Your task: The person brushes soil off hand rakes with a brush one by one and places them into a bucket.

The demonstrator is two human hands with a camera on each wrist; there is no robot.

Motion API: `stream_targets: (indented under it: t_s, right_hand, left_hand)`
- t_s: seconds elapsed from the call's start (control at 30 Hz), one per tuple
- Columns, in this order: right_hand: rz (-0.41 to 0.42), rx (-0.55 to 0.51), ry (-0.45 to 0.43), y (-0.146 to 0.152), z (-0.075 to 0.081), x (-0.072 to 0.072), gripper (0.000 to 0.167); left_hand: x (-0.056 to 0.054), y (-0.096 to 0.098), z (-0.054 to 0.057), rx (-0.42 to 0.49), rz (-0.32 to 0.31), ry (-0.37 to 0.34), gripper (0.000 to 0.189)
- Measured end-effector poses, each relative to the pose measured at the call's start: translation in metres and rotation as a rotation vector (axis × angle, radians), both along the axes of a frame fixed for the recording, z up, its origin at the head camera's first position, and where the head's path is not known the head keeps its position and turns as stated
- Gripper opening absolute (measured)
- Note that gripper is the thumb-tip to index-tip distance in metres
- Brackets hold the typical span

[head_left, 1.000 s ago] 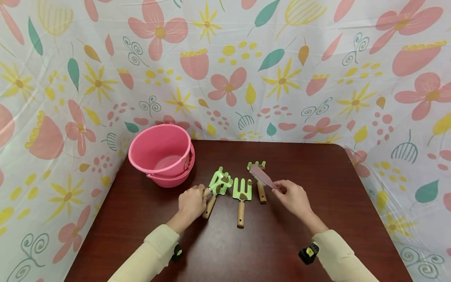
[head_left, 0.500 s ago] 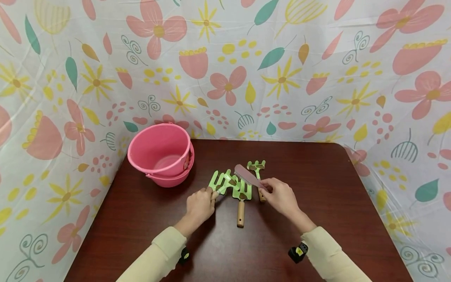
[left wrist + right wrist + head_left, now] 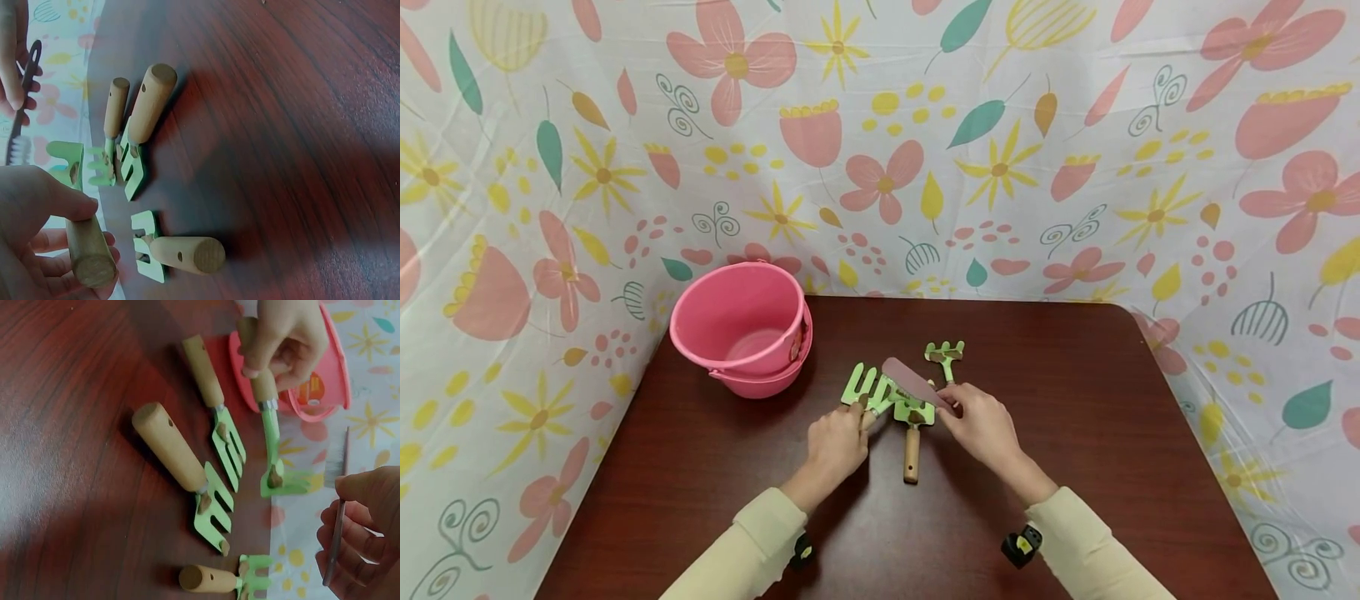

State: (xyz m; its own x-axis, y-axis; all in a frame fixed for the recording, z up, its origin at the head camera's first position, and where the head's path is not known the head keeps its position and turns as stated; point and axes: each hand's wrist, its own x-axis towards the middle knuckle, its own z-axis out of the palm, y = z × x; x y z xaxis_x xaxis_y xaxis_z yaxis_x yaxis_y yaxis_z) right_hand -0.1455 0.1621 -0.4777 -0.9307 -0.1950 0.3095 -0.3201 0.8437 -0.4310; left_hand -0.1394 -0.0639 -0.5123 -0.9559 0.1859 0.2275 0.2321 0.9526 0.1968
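My left hand (image 3: pixel 837 442) grips the wooden handle of a small green hand rake (image 3: pixel 270 434), held above the table with a brown clump on its head. In my right hand (image 3: pixel 985 425) is a mauve brush (image 3: pixel 913 383) with pale bristles, pinched by its handle. The brush overlaps the rake's head in the head view; the right wrist view shows its bristles turned towards the tines. Below lie two green hand forks, a left fork (image 3: pixel 228 440) and a middle fork (image 3: pixel 912 454), both with brown clumps. Another small rake (image 3: pixel 945 351) lies behind my right hand.
Two nested pink buckets (image 3: pixel 737 367) stand at the table's back left. The dark wooden table (image 3: pixel 1075 375) ends at a floral curtain (image 3: pixel 880 108) along the back and sides. Each wrist wears a black camera.
My left hand has moved right with the rake, uncovering the left fork. My right hand has brought the brush left, from over the back rake to the held rake's head.
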Motion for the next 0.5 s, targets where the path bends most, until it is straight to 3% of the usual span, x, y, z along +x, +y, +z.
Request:
stream_targets:
  t_s: [0.27,0.5]
  right_hand:
    - [0.009,0.066,0.055,-0.011,-0.006,0.004,0.016]
    - [-0.019,0.13,0.177,-0.015,-0.013,0.005,0.017]
  left_hand:
    - [0.002,0.006,0.001,-0.012,-0.016,-0.008,0.028]
    - [0.003,0.008,0.002,-0.01,-0.021,0.025,0.033]
